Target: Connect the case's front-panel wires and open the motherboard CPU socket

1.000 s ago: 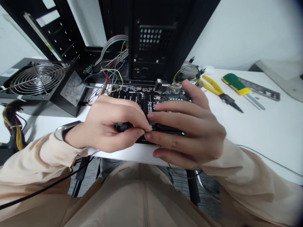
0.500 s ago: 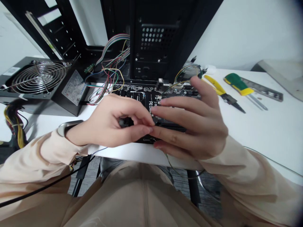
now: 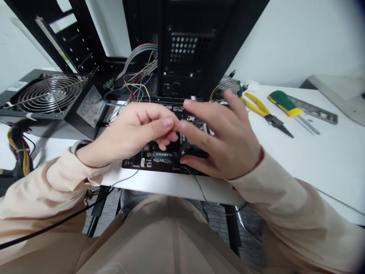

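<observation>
Hands (image 3: 175, 135) hide much of the motherboard (image 3: 163, 155).

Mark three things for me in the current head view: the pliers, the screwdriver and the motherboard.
Pliers (image 3: 275, 121): head view, on the dark metal head.
Screwdriver (image 3: 281, 101): head view, on the green part of the handle.
Motherboard (image 3: 163, 155): head view, on the GIGABYTE label.

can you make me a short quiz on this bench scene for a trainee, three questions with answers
1. True or false: the power supply sits to the right of the motherboard.
2. Which is nearest the right hand?
A) screwdriver
B) needle-nose pliers
C) power supply
3. Fill in: the blue heatsink on the motherboard reads ____.

Key: 1 false; 2 B; 3 GIGABYTE.
</observation>
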`<state>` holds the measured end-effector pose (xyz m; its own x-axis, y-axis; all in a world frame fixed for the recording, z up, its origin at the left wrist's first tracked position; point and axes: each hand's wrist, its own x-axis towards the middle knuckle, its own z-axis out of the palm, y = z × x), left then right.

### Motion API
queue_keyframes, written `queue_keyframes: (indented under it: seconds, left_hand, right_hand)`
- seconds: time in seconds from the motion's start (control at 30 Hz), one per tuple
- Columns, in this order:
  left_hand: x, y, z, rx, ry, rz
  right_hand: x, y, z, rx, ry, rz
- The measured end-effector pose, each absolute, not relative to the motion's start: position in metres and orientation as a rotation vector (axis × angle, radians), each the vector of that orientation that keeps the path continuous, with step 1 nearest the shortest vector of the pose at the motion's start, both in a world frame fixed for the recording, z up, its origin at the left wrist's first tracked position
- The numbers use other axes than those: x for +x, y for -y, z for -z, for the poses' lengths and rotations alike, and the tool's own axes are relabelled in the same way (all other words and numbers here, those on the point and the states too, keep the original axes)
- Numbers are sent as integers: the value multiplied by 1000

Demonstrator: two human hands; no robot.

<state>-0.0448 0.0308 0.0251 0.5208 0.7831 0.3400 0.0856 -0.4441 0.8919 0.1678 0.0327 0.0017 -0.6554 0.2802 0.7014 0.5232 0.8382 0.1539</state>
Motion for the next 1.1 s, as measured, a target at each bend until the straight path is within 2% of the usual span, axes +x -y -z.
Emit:
queue_keyframes:
  seconds: [0.27,0.33,0.53,0.7,0.87,0.97,1.1]
  left_hand:
    - [-61,-38,-33,2448,-948,-1181]
    - [-64,-41,-32,2613,-972,-1052]
    - [-72,-52,-24,2836,-1063,-274]
    - [-74,-55,-21,2875,-1098,-51]
    - [-76,-56,-19,2878,-1053,-56]
    - [-75,-54,-19,2876,-1059,-111]
    - [-65,-42,-26,2757,-916,-483]
  right_hand:
    - [171,-35,-8,-707,1941,364]
    - [170,-36,-8,-737,1922,305]
    - [168,-41,1,-760,2029,251]
    - [170,-41,-1,-793,2017,208]
    - [169,-40,-5,-811,1938,83]
    - [168,-36,-6,-764,1977,119]
    - [166,-23,-8,-549,2210,374]
